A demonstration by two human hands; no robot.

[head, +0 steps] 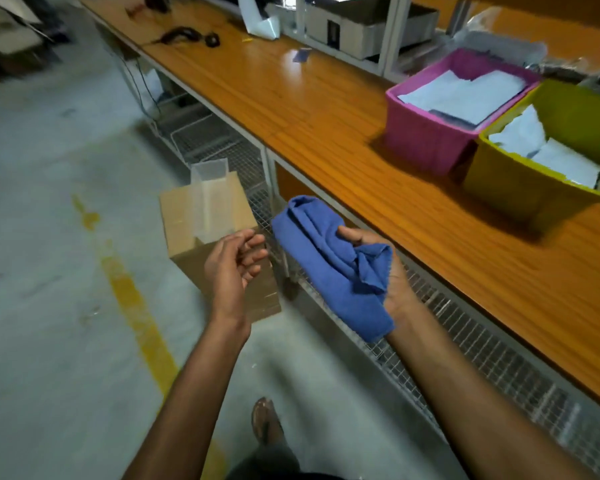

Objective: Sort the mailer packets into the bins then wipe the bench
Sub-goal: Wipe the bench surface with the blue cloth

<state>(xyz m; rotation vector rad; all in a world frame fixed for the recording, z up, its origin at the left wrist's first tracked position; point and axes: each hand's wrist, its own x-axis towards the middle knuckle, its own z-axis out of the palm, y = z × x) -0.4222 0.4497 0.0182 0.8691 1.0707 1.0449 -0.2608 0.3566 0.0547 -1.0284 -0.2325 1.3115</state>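
1. Blue cloth [326, 258] lies bunched in right grip [400, 292], palm up, thumb clamped down on it; held in air just off the tabletop [326, 109] front edge.
2. Left grip [234, 265]: fingers loosely apart, holding nothing, just beside cloth's left end.
3. Mailer packets [465, 91] sit in pink bin [426, 143] & yellow bin [513, 192]; sorting looks done, wipe not yet begun.
4. Key relation: tabletop lies right & fwd of right grip, the nearer one. Cloth's long axis runs approx parallel w/ the edge. Prob needs palm turned down.
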